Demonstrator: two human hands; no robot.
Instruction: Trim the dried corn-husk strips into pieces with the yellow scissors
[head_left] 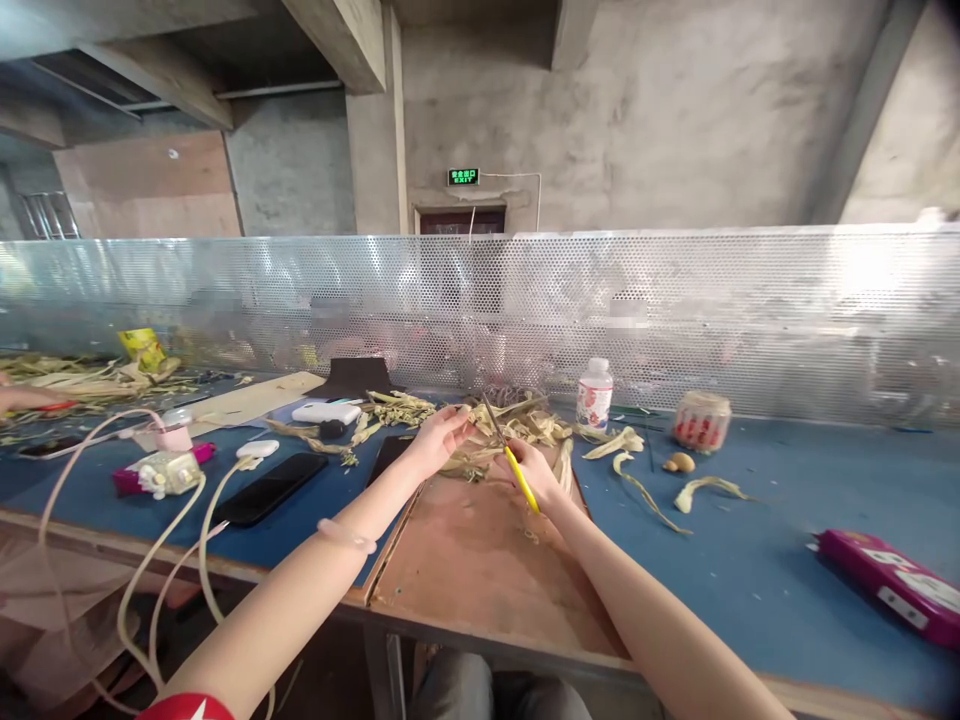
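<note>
My left hand [437, 438] pinches a thin dry plant strip from the pile of pale husk-like leaves [517, 425] at the far end of a brown wooden board [480, 560]. My right hand [534, 470] is closed around yellow-handled scissors [517, 472], whose blades point up-left toward the strip near my left fingers. Both forearms reach forward over the board. A pale band sits on my left wrist.
On the blue table [750, 560]: a white bottle [594, 392], a red-patterned jar [701, 420], loose husk pieces [637, 470], a purple box [892, 585] at right, a black phone [270, 487], white cables and small devices at left. A perforated metal screen [675, 300] runs behind.
</note>
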